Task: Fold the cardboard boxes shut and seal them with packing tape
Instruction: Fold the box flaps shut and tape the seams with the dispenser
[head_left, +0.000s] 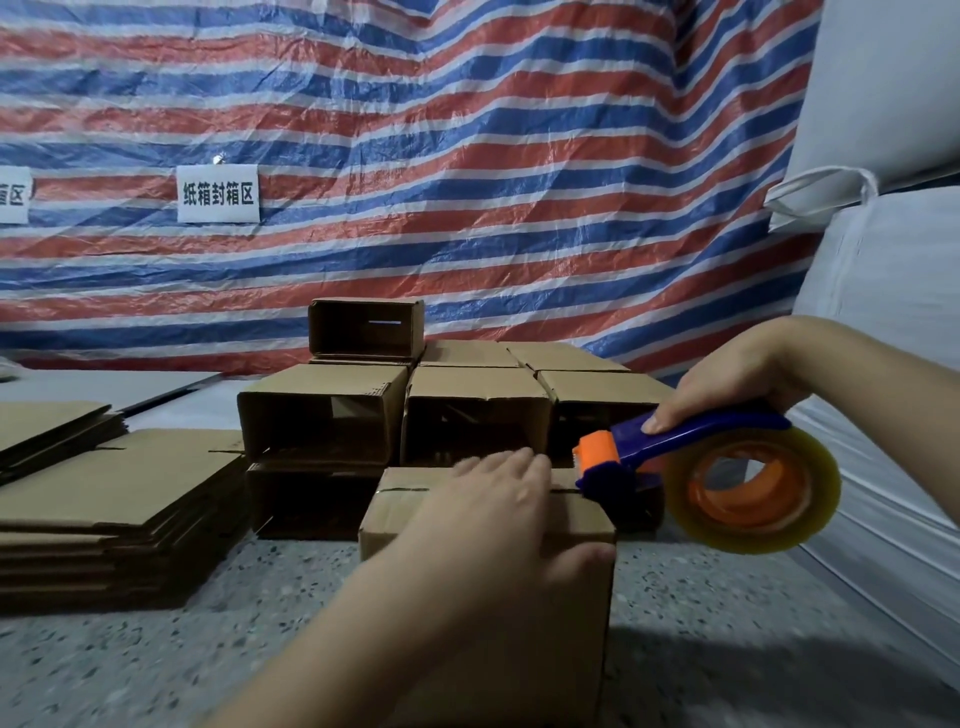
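Landmark: the near box (582, 525) stood upright on the speckled floor (727, 597), closest to the camera, its top flaps folded down with the seam (402, 489) running left to right.

Left hand (498, 514): lay flat and open on top of the near box, fingers spread toward the far edge and thumb over the right corner, pressing the flaps down rather than gripping anything.

Right hand (727, 384): its grip was closed around the blue handle of the tape dispenser (675, 457), thumb on top.

Key relation: the dispenser's orange cutter end touched or nearly touched the right end of the seam, with the tape roll (748, 488) hanging off to the right of the box. The seam ran leftward from the cutter, under the left hand, so the right hand was the one placed to tape.

Judgement: the pull would likely travel left along the seam, and the left hand would need to clear the line.

Other boxes: open boxes (322, 410) were stacked on their sides just behind the near box.

Flat stock: a pile of unfolded cardboard (104, 499) lay to its left.

Room: a red, white and blue striped tarp (467, 156) hung behind the stack; white sacks (893, 260) rose to the right.
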